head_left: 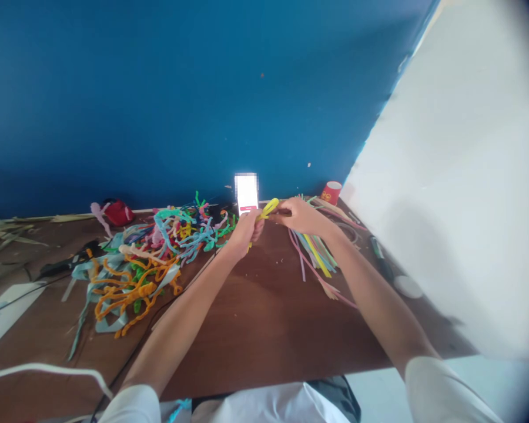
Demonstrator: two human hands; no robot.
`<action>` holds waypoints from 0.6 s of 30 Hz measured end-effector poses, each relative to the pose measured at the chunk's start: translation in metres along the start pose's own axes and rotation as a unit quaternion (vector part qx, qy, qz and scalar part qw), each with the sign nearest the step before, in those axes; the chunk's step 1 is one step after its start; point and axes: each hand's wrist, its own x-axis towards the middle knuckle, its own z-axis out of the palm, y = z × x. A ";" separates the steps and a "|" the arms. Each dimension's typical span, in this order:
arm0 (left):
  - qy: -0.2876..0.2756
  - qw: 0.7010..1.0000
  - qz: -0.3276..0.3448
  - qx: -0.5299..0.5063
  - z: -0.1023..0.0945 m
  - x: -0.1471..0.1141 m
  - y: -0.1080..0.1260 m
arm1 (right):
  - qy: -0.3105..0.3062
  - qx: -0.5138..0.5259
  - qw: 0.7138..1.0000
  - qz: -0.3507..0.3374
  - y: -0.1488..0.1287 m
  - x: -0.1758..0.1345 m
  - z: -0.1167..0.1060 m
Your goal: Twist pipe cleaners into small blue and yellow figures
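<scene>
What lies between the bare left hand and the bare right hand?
In the head view, a looped yellow fuzzy stem lies there: the left hand grips it, and its loop points toward the right hand; contact there is unclear.

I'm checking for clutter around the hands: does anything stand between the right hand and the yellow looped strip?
Nothing visible does: the right hand is beside the yellow looped strip, which the left hand holds. The white-screened phone stands beyond, not between them.

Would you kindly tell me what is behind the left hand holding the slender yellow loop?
Behind the left hand stands a phone with a glowing white screen, and beyond it the blue wall. The hand covers the phone's lower end, so whatever supports it cannot be seen.
</scene>
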 end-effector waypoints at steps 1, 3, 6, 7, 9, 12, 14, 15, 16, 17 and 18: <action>-0.018 1.000 -0.004 -0.001 -0.001 0.000 0.000 | 0.002 0.012 1.000 0.003 0.001 0.000 -0.001; -0.058 0.998 -0.011 0.012 -0.003 0.000 0.000 | 0.002 0.026 1.000 0.011 0.005 0.000 -0.003; -0.102 0.992 -0.006 0.068 -0.006 0.000 -0.004 | 0.005 0.016 0.999 0.034 0.010 -0.001 -0.008; -0.107 0.990 -0.002 0.093 -0.006 0.000 -0.005 | 0.003 0.012 0.999 0.040 0.011 -0.001 -0.009; -0.104 0.984 0.012 0.143 -0.006 0.000 -0.009 | -0.007 0.006 0.999 0.041 0.011 -0.002 -0.011; -0.063 0.974 0.049 0.210 -0.003 -0.001 -0.015 | -0.018 -0.015 0.999 0.029 0.006 -0.003 -0.010; -0.012 0.966 0.077 0.245 -0.002 -0.001 -0.017 | -0.008 -0.037 0.999 0.023 0.001 -0.003 -0.009; 0.015 0.962 0.088 0.258 -0.001 0.000 -0.018 | -0.001 -0.050 0.999 0.022 -0.002 -0.003 -0.008; 0.038 0.958 0.098 0.266 -0.001 0.001 -0.019 | 0.008 -0.062 0.998 0.021 -0.005 -0.003 -0.007; 0.056 0.956 0.108 0.268 0.000 0.002 -0.020 | 0.015 -0.073 0.997 0.021 -0.008 -0.004 -0.006; 0.066 0.955 0.118 0.263 0.000 0.003 -0.021 | 0.021 -0.083 0.996 0.019 -0.011 -0.004 -0.005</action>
